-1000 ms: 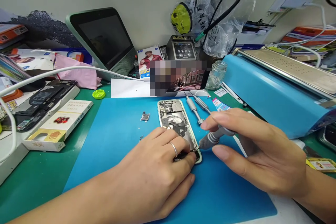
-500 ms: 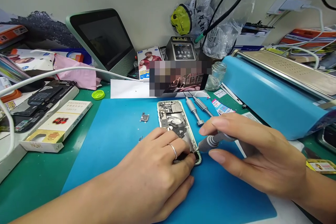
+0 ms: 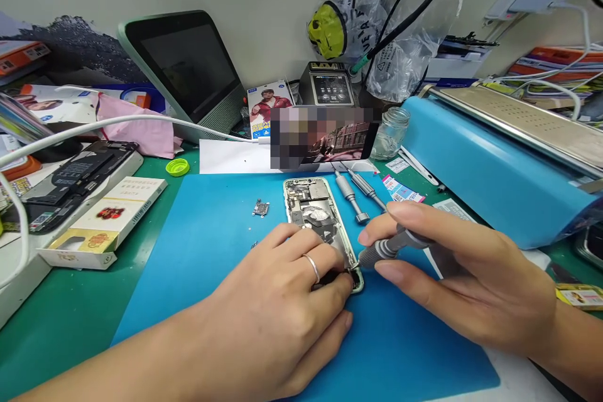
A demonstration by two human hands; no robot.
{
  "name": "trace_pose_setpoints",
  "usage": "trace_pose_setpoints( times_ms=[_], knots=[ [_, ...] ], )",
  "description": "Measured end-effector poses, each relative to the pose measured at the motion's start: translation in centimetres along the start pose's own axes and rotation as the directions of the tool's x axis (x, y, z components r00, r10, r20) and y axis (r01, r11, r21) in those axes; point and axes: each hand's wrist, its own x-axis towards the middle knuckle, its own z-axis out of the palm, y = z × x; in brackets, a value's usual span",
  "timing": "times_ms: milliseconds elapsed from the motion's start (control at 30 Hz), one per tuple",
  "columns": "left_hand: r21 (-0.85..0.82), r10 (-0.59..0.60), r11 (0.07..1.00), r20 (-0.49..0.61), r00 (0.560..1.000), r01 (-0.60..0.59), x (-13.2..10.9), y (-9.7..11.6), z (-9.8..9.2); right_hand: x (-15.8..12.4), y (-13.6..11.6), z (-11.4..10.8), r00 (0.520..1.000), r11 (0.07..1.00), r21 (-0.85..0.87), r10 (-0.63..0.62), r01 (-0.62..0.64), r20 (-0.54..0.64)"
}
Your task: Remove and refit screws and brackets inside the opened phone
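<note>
An opened smartphone (image 3: 322, 212) lies on the blue mat, its inner parts bare. My left hand (image 3: 287, 301), with a ring on one finger, is curled over the phone's lower part, its fingertips pressed on the lower end and hiding that area. In my right hand (image 3: 466, 270) a grey screwdriver (image 3: 386, 248) is gripped between thumb and fingers, slanting down to the left. Its tip meets the phone's lower right edge. Two more grey screwdrivers, one of them nearer (image 3: 352, 198), rest beyond the phone. A small circuit part (image 3: 260, 208) lies to its left.
Behind the blue mat (image 3: 188, 251) a lit phone screen (image 3: 346, 138) stands propped up beside a glass jar (image 3: 392, 129). A blue machine (image 3: 490, 169) borders the right. On the left are a cigarette box (image 3: 106, 220), a green cap (image 3: 178, 167) and a white cable (image 3: 117, 119).
The view has shifted slightly. Both hands keep nearly the same pose, with the screwdriver tip still at the phone's lower right edge.
</note>
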Motion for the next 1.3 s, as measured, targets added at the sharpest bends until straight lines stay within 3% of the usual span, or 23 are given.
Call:
trace_pose_setpoints(
  times_ms=[167, 1100, 1300],
  knots=[
    [0.003, -0.007, 1.0, -0.006, 1.0, 0.007, 0.11, -0.03, 0.02, 0.17, 0.02, -0.13, 0.999, 1.0, 0.007, 0.022, -0.022, -0.043],
    [0.036, -0.001, 0.999, -0.008, 1.0, 0.002, -0.06, -0.06, 0.53, 0.64, -0.32, -0.02, 1.0, 1.0, 0.008, 0.014, -0.014, 0.008],
    [0.035, 0.004, 0.999, -0.013, 1.0, -0.003, -0.1, -0.24, 0.63, 0.82, -0.34, -0.26, 0.999, 0.999, 0.032, -0.039, 0.038, 0.023]
  ],
)
